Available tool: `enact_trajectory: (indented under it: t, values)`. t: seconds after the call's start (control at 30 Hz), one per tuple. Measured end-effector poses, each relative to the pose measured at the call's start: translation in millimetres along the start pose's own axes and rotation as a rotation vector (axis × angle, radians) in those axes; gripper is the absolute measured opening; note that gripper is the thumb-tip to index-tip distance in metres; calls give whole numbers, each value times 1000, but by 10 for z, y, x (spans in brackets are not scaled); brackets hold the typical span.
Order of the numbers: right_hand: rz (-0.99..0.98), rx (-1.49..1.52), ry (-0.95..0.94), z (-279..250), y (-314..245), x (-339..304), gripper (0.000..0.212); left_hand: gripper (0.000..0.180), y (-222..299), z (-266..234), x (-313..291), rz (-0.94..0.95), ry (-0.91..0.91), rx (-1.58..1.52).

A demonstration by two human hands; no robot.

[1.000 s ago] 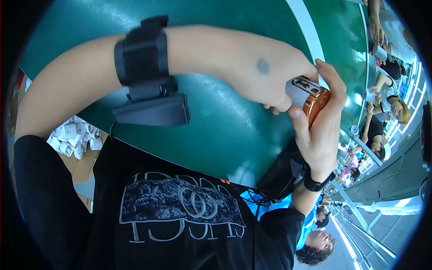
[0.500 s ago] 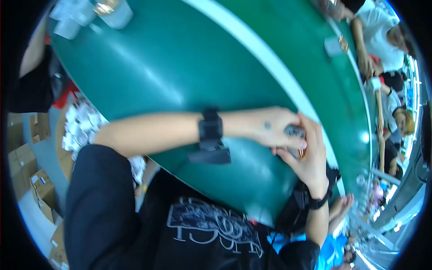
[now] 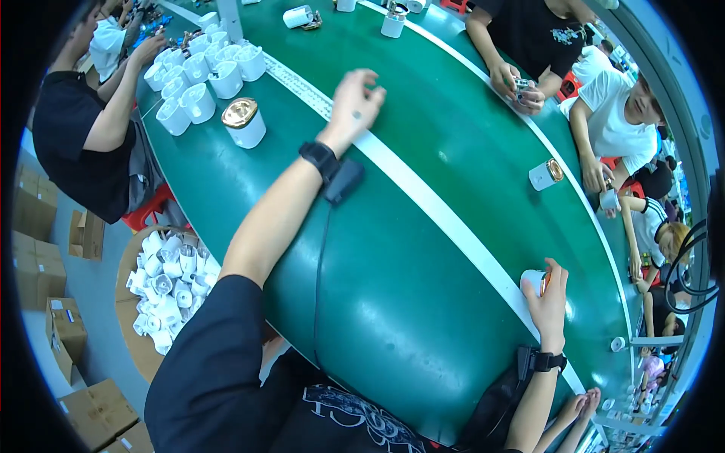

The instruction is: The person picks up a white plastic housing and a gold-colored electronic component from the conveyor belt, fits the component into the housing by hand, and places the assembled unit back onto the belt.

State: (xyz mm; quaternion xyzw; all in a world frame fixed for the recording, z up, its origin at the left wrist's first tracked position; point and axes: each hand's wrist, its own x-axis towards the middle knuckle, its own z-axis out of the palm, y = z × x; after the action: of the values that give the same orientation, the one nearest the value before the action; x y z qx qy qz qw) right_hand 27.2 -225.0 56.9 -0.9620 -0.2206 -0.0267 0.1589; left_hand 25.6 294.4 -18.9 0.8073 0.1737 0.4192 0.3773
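My left hand (image 3: 356, 107) is held over the white strip in the table's middle, its fingers loosely bent and apart, with nothing in them. To its left stands a white housing with a copper-coloured top (image 3: 246, 124), upright on the green table. On the right, just past the strip, my right hand (image 3: 548, 303) wraps round another white housing (image 3: 533, 279). The fingers cover most of that one, and a bit of copper colour shows between them. Each wrist wears a black strap with a small dark box.
Several open white housings (image 3: 198, 103) crowd the far left beside a seated co-worker. White parts fill a large carton (image 3: 124, 302) on the floor at left. A copper-topped housing (image 3: 544, 175) lies across the strip, near co-workers handling similar pieces. A black cable (image 3: 321, 279) hangs from my left wrist.
My hands were together at the right over a small piece. They have parted: the left has swung far and left, and the right has moved slightly lower, holding the white housing. The view has shifted.
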Motion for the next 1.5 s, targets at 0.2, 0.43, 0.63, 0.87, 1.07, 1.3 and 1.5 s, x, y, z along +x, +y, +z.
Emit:
enact_trajectory:
  t: [0.2,0.43,0.63,0.87,1.07,1.3,1.5]
  values:
    - [50,9,-42,-35,27,-35,58,61,-1006,-274,1094,143,282,774]
    - [74,-36,-82,-26,46,-5,55,75,-2019,-550,1966,46,308,1020]
    - [120,-75,-15,-45,49,-3,52,58,-1554,-350,1885,-57,268,912]
    - [78,-259,24,-157,56,-70,66,48,-1588,-451,1685,141,272,740]
    - [-265,-184,48,-379,-868,23,83,43,-88,158,396,-54,-79,-114]
    - [-166,734,-244,134,-1148,237,93,37,1310,202,-1489,142,-500,-520]
    - [-145,739,-663,-45,-824,-29,78,35,1657,-246,-1843,-154,-1063,-441]
